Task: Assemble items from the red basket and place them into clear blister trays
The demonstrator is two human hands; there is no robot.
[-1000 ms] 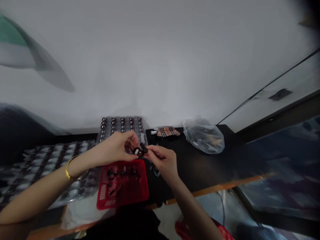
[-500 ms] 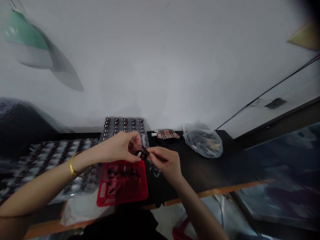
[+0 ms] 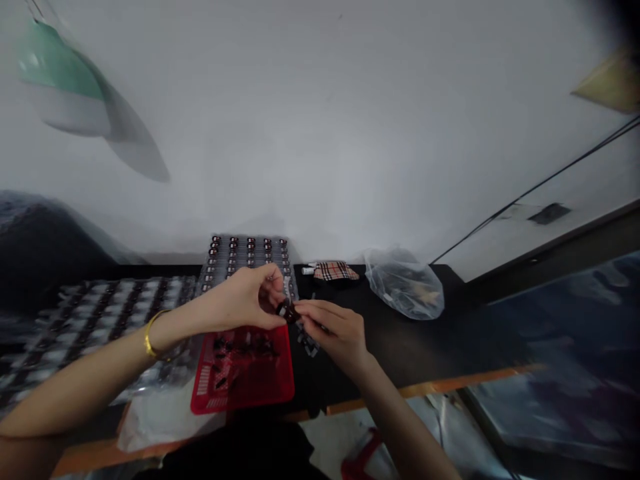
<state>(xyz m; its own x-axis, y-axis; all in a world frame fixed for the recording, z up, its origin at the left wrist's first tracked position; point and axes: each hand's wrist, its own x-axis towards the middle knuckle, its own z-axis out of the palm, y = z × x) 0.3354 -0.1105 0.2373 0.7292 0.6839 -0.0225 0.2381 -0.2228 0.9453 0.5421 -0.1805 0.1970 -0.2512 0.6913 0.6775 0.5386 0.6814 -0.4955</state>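
Observation:
Between my two hands is a small, dark, shiny brown part [image 3: 287, 311] with a pale spot on it; its exact kind is too small to make out. My left hand [image 3: 250, 298] curves around its left side, thumb and fingers closing on it. From the right, my right hand [image 3: 337, 330] pinches it with thumb and fingertips. Just below sits a red plastic basket [image 3: 273, 393] with several small dark pieces in it. Behind my left hand lies a clear tray [image 3: 242, 252] with rows of similar small dark parts.
Another tray [image 3: 113, 303] with rows of dark and whitish parts fills the left of the black table [image 3: 400, 353]. A checkered cloth item [image 3: 335, 270] and a clear plastic bag [image 3: 405, 283] lie toward the wall. Small grey pieces [image 3: 307, 341] lie beside the basket.
The dark part has turned between my fingers and shifted slightly right. My right fingers lie straighter along it. Both hands stay together above the basket's back edge.

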